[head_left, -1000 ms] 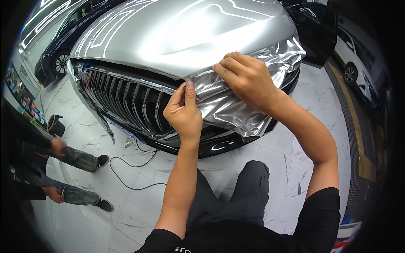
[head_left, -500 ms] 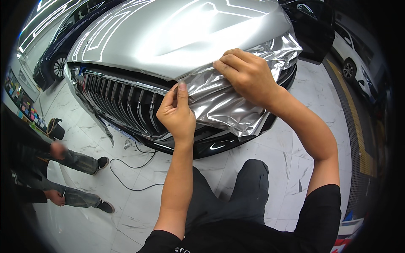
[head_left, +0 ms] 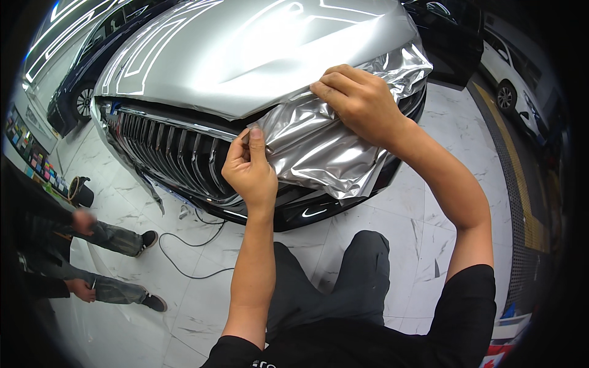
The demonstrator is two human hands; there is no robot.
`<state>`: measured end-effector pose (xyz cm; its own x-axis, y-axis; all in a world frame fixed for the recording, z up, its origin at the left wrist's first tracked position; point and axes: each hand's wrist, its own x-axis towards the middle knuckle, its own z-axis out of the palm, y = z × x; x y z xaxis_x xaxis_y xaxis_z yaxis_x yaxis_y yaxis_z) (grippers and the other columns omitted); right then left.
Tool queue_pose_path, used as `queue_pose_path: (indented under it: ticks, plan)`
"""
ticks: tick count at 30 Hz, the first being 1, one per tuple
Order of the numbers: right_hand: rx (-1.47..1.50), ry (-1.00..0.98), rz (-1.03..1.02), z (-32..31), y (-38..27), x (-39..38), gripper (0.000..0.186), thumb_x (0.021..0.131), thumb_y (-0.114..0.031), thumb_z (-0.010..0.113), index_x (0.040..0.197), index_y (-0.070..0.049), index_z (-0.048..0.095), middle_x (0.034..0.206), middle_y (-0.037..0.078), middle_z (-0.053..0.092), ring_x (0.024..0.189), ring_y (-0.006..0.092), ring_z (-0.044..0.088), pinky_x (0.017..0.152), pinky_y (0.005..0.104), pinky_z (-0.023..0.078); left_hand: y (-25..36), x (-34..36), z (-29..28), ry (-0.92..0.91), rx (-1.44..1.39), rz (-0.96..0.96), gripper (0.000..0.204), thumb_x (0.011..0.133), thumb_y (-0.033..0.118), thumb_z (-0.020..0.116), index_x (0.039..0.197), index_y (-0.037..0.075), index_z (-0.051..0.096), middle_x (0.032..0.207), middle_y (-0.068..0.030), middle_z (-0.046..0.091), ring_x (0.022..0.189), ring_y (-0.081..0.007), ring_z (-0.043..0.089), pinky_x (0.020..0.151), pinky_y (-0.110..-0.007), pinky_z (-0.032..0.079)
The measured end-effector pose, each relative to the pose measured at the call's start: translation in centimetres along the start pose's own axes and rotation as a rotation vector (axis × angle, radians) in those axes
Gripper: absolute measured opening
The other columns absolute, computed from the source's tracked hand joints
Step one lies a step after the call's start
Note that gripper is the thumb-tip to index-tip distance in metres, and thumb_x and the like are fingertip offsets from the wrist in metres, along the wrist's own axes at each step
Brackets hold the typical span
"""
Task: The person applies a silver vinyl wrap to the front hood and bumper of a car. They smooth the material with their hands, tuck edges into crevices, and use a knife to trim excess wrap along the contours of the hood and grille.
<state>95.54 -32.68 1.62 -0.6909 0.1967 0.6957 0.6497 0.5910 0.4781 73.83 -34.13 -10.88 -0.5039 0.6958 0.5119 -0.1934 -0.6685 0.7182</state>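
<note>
Loose silver wrap film [head_left: 325,153], wrinkled and shiny, hangs over the front corner of a car, beside its black grille [head_left: 175,144]. My left hand [head_left: 250,165] pinches the film's left corner between thumb and fingers, just in front of the grille's upper edge. At the front edge of the silver hood [head_left: 245,67], my right hand [head_left: 359,104] is closed, its fingertips together where the film meets that edge. Whatever it grips is hidden by the fingers. A dark gap shows between the hood edge and the film near my left hand.
A black cable [head_left: 190,244] lies on the marbled tile floor [head_left: 343,294]. At left another person [head_left: 104,239] stands close to the car. A dark car [head_left: 92,67] is parked at far left, a white car [head_left: 512,83] at far right, and a dark open door [head_left: 445,46] juts out.
My left hand has moved slightly left and down with the film corner, widening the dark gap below the hood edge. My right hand has hardly moved.
</note>
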Motion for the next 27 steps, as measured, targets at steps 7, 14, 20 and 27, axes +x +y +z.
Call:
queue_pose_path:
  ticks: [7, 14, 20, 27]
  plan:
    - [-0.006, 0.033, -0.035, 0.0, 1.1, -0.3, 0.023, 0.088, -0.004, 0.075, 0.11, -0.003, 0.08, 0.1, 0.007, 0.076, 0.1, 0.0243, 0.075, 0.08, 0.0368, 0.064, 0.0, -0.3, 0.0, -0.005, -0.012, 0.01, 0.027, 0.109, 0.02, 0.08, 0.113, -0.007, 0.08, 0.09, 0.003, 0.073, 0.078, -0.0013, 0.057, 0.07, -0.018, 0.043]
    - [-0.018, -0.033, -0.007, -0.6, 1.7, -0.8, 0.022, 0.09, -0.005, 0.076, 0.111, -0.003, 0.083, 0.105, 0.009, 0.08, 0.106, 0.0248, 0.078, 0.087, 0.0366, 0.067, 0.1, -0.7, -0.5, -0.027, -0.022, 0.0, 0.027, 0.109, 0.019, 0.08, 0.114, -0.007, 0.079, 0.093, 0.001, 0.074, 0.082, -0.003, 0.061, 0.075, -0.018, 0.047]
    - [-0.046, -0.034, -0.019, -0.8, 2.5, -1.2, 0.022, 0.092, -0.006, 0.076, 0.113, -0.003, 0.083, 0.106, 0.009, 0.081, 0.107, 0.0243, 0.079, 0.087, 0.0357, 0.067, 0.5, -1.4, -0.5, -0.044, -0.014, 0.006, 0.026, 0.109, 0.02, 0.079, 0.116, -0.006, 0.079, 0.095, 0.0005, 0.075, 0.084, -0.0041, 0.061, 0.078, -0.019, 0.047]
    - [-0.045, -0.008, -0.03, -0.7, 3.2, -1.7, 0.023, 0.092, -0.006, 0.075, 0.113, -0.004, 0.082, 0.105, 0.008, 0.079, 0.105, 0.0235, 0.077, 0.087, 0.0357, 0.066, 0.7, -2.1, -1.1, -0.072, 0.012, 0.014, 0.024, 0.108, 0.014, 0.079, 0.117, -0.009, 0.078, 0.104, -0.0051, 0.078, 0.093, -0.0072, 0.069, 0.083, -0.021, 0.055]
